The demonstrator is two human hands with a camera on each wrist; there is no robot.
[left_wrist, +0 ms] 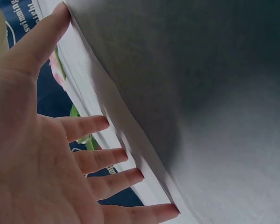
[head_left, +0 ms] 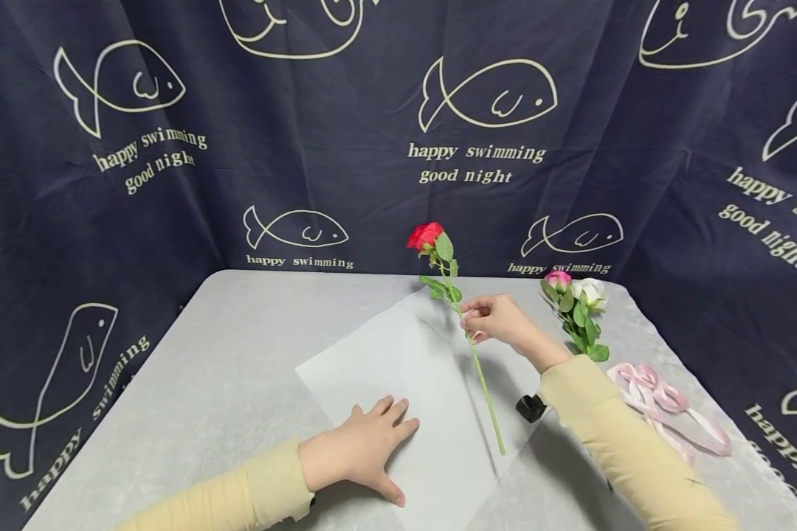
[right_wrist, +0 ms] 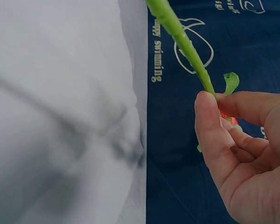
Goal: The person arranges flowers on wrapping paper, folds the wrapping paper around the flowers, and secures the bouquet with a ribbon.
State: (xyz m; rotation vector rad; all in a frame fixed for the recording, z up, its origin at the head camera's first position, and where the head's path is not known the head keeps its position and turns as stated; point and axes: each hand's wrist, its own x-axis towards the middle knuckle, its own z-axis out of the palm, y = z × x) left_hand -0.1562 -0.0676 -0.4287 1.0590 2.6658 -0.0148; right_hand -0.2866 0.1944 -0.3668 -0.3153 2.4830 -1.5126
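Pinching hand: right hand (head_left: 501, 321) is grasping the rose (head_left: 478, 367) mid-stem between thumb and fingers, holding it above the paper (head_left: 438, 450), bloom (head_left: 425, 235) far, stem end (head_left: 502, 447) near.
Resting hand: left hand (head_left: 364, 448) is spreading its fingers on the paper's left side, grasping nothing.
Rose step: seemingly being positioned.
Next move: probably calling for lowering the stem while steadying the paper.

Pale lettering (head_left: 476, 152) on the dark blue cloth (head_left: 372, 169) reads "happy swimming" and "good night" above my red rose (head_left: 425, 234), under a fish outline (head_left: 494, 99); the same words repeat left and right of the rose, some of which I see only partly.
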